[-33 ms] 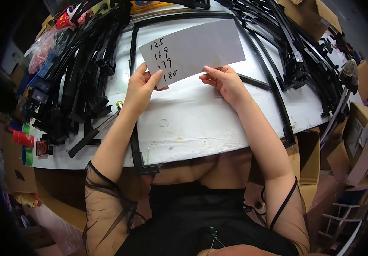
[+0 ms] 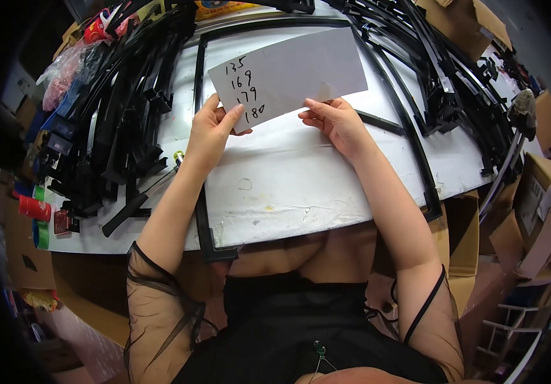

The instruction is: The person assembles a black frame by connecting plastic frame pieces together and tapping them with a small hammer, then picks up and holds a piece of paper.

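Above the white table (image 2: 301,192) | white paper slip (image 2: 288,77) (handwritten on its left end) held up between both hands | left hand (image 2: 210,131) pinches the lower-left corner | right hand (image 2: 336,121) pinches the bottom edge | no shift visible; black frame (image 2: 416,166) lies beneath, black strips (image 2: 122,109) piled left.

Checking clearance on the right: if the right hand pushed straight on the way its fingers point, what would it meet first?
The right hand points left along the paper it holds; first in line looks to be the left hand, though depth is unclear.

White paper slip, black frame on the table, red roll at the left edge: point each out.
White paper slip (image 2: 301,70), head view, blank middle.
Black frame (image 2: 416,153), head view, right rail.
Red roll (image 2: 34,208), head view, its side.
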Tool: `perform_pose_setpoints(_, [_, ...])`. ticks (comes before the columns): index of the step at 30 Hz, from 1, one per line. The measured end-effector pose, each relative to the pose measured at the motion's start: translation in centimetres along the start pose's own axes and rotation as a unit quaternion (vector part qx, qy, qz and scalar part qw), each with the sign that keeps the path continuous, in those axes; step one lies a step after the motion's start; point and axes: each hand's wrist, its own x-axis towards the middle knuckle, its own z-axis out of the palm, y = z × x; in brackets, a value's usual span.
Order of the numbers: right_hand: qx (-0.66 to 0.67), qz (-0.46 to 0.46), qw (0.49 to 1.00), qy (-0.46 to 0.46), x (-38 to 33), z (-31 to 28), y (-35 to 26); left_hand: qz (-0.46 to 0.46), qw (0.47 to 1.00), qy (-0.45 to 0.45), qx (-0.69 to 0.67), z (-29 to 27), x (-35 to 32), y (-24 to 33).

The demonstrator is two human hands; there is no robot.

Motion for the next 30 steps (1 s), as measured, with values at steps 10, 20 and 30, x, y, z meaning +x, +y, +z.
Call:
perform_pose_setpoints(10, [-0.002,0.001,1.0,0.003,-0.3,0.0,-0.3,-0.009,1.0,0.008,0.007,0.1,-0.1,-0.1])
perform_pose_setpoints(20, [-0.003,0.001,1.0,0.004,0.2,0.5,0.5,0.001,1.0,0.004,-0.023,-0.9,-0.2,-0.6])
perform_pose_setpoints(30, [-0.016,0.012,1.0,0.011,1.1,-0.9,0.7,-0.008,0.999,0.029,-0.045,-0.4,0.5,-1.9])
